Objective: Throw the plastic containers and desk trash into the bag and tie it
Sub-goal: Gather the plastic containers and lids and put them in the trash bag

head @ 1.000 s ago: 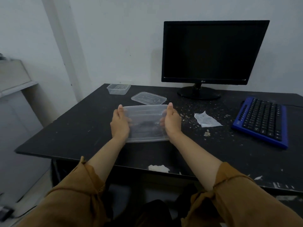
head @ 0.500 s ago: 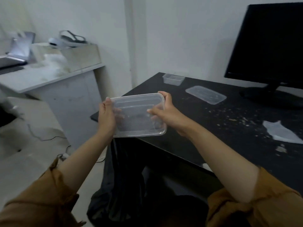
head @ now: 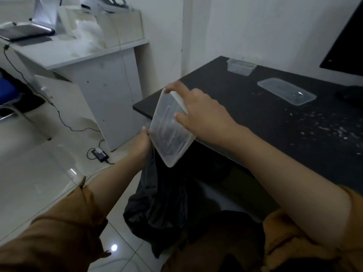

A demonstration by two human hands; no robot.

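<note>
Beside the black tabletop's point(head: 255, 118) corner, the right hand point(head: 204, 114) pinches a clear rectangular plastic container point(head: 170, 126), tilted above a crumpled black bag point(head: 163, 203) whose rim the left hand point(head: 142, 144) grips. A flat clear lid point(head: 286, 91) and a small tub point(head: 241, 66) lie on the crumb-strewn tabletop; the floor point(head: 39, 183) is glossy white tile.

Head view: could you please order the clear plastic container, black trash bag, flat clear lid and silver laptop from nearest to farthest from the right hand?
1. clear plastic container: gripped in the right hand.
2. black trash bag: directly below.
3. flat clear lid: rightward, on the black desk.
4. silver laptop: far left, on the white shelf.
</note>
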